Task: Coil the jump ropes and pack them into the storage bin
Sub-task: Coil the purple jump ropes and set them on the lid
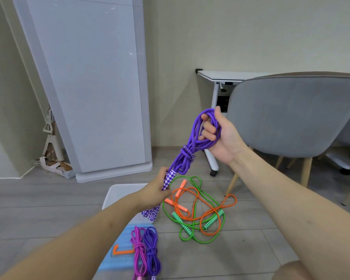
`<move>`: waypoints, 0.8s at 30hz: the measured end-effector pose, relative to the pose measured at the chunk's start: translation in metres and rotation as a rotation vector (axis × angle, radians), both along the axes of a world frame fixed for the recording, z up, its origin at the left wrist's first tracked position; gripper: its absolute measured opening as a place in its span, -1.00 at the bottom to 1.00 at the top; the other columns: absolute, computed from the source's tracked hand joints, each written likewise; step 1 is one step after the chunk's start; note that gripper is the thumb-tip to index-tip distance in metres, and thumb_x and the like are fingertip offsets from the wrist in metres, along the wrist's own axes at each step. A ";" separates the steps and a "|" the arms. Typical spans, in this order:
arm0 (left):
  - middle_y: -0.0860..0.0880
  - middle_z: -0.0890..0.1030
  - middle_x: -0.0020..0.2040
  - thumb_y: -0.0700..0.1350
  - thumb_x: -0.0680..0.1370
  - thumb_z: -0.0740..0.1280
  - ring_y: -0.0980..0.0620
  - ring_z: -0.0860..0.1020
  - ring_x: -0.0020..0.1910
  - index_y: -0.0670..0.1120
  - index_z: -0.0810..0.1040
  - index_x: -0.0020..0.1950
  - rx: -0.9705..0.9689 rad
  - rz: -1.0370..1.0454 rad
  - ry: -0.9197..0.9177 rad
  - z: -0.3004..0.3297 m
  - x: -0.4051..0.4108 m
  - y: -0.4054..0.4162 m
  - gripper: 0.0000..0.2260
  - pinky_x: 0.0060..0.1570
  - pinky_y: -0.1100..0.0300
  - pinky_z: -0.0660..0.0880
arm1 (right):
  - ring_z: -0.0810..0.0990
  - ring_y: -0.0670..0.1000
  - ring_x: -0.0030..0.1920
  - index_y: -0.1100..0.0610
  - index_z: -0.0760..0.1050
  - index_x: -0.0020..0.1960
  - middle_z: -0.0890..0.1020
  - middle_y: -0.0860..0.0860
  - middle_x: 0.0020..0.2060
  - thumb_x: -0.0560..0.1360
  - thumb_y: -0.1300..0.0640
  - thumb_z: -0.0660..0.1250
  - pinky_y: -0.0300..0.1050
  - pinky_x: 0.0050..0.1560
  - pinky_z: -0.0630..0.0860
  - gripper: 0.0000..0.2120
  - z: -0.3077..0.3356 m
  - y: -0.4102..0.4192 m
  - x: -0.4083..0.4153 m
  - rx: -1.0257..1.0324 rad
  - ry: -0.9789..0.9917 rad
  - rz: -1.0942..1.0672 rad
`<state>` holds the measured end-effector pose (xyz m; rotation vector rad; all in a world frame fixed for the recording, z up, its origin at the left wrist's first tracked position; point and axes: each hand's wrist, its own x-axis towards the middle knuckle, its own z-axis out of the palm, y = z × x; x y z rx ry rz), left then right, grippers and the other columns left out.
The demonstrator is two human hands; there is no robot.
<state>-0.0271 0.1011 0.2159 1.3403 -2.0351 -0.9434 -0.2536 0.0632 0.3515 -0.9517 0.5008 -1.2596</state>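
A coiled purple jump rope [187, 154] hangs in the air between my hands. My right hand [220, 136] grips the top loop of the coil. My left hand [158, 188] holds its purple-and-white checked handles [170, 179] lower down. On the floor beneath lie a green rope [192, 238] and an orange rope [220, 207], loose and tangled together. A white storage bin [119, 194] stands on the floor behind my left forearm. A coiled pink rope [138, 251] and a second coiled purple rope [152, 251] rest on a blue lid [117, 259] with an orange clasp.
A grey chair [291, 118] with wooden legs stands to the right, with a white wheeled table [220, 75] behind it. A large white panel [93, 87] leans against the wall at left, beside cardboard [55, 166] on the floor.
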 end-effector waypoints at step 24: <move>-0.06 0.60 0.06 -0.04 0.66 0.25 0.01 0.56 -0.04 -0.06 0.36 0.32 0.363 0.375 -0.014 -0.126 0.074 0.091 -0.74 -0.01 0.18 0.51 | 0.66 0.11 -0.32 0.19 0.43 -0.13 0.55 0.12 -0.40 0.61 0.31 0.21 0.13 -0.16 0.70 -0.85 -0.163 -0.016 0.095 0.022 1.216 0.120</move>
